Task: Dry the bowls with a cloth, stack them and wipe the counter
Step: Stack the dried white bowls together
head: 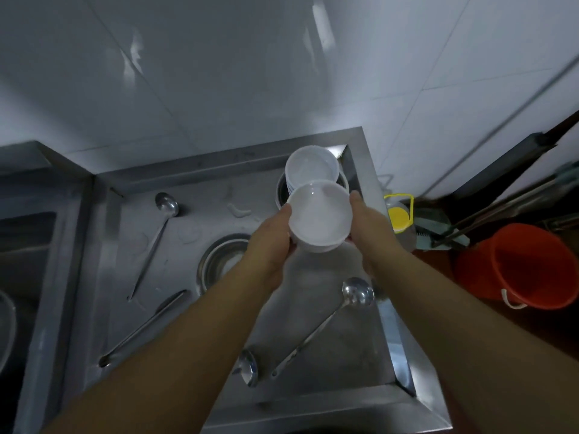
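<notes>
**No readable text**

Nothing in this view is showing any word, label, brand, number or sign that can be read.
</notes>
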Tool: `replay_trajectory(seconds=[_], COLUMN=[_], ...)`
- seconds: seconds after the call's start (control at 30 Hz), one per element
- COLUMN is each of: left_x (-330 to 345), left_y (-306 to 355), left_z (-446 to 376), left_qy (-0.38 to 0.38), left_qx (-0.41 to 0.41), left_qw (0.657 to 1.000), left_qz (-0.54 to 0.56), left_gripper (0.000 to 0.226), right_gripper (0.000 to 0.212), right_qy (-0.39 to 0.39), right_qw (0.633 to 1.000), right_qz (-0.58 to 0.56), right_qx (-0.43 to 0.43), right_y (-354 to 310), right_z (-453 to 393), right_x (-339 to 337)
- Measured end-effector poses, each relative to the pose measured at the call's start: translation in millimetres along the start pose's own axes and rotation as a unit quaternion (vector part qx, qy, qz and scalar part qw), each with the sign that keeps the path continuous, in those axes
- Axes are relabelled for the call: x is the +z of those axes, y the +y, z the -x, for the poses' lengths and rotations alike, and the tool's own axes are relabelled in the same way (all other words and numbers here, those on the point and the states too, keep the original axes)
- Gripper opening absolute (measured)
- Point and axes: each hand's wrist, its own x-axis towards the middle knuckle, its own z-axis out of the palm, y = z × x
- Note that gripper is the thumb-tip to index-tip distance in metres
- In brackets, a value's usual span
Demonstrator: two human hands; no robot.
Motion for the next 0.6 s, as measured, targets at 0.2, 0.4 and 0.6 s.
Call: replay_trajectory(seconds=[0.2,0.4,0.6], left_x=[20,29,32], left_y=[79,103,95], left_z=[-22,-59,-85], left_qy=[-0.003,-0.001,-0.007], left_qx=[0.049,0.031,0.007], left_qw=[0.999,0.999,1.0], left_qz=[-0.011,0.007,-0.009], left_gripper=[0.03,0.035,0.025], right_gripper=[0.054,0.069,0.076], right_qy=[0.028,0.015,0.025], right_qw=[0.998,1.0,0.998], right_qz=[-0.052,-0.008,0.063], right_qx=[-0.009,-0.009,-0.011], right_y=[-70,-99,-94], right_z=[-27,-69,-94], right_x=[2,11,23])
